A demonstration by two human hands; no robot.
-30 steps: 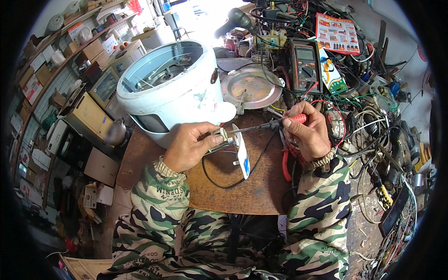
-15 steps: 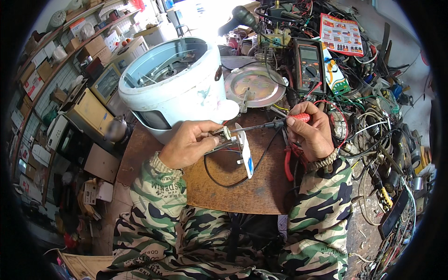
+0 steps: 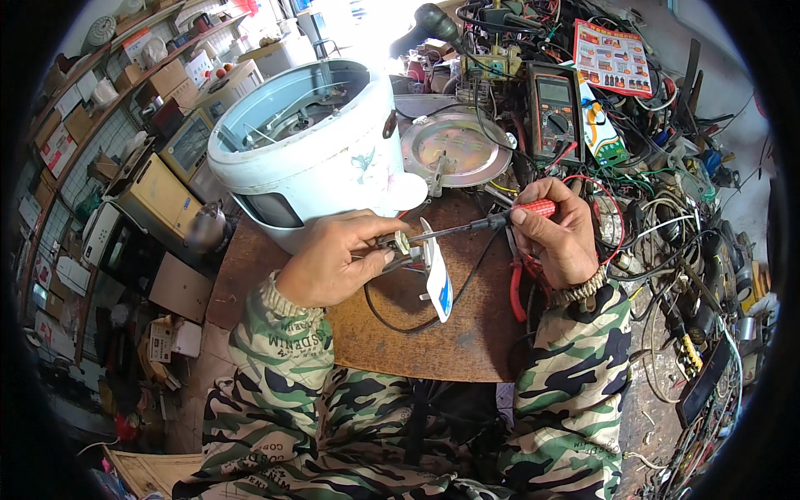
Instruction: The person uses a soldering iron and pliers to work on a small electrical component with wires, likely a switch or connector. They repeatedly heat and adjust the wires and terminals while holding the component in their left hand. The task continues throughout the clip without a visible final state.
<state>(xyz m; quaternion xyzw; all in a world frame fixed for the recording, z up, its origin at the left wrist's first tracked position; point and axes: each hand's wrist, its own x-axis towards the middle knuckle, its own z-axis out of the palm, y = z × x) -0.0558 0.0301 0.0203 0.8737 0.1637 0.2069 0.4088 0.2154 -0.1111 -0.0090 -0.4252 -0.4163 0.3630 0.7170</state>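
Observation:
My left hand (image 3: 337, 257) grips a small round metal part (image 3: 403, 245) fixed to a white plastic panel (image 3: 437, 273) with a black cord (image 3: 392, 310) looping below it. My right hand (image 3: 557, 242) holds a red-handled screwdriver (image 3: 492, 220), its tip pressed into that part. Both hands work above a worn brown wooden board (image 3: 417, 337). Behind them a pale blue and white rice cooker body (image 3: 321, 154) lies tilted on its side, its open underside facing up.
A round metal heating plate (image 3: 454, 148) and a multimeter (image 3: 552, 112) lie behind the board. Tangled wires and tools (image 3: 667, 225) crowd the right side, with red-handled pliers (image 3: 518, 287) under my right hand. Shelves of boxes (image 3: 100, 108) stand at left.
The hands, screwdriver and part stay almost in place; the view has shifted slightly and the white panel hangs a little lower.

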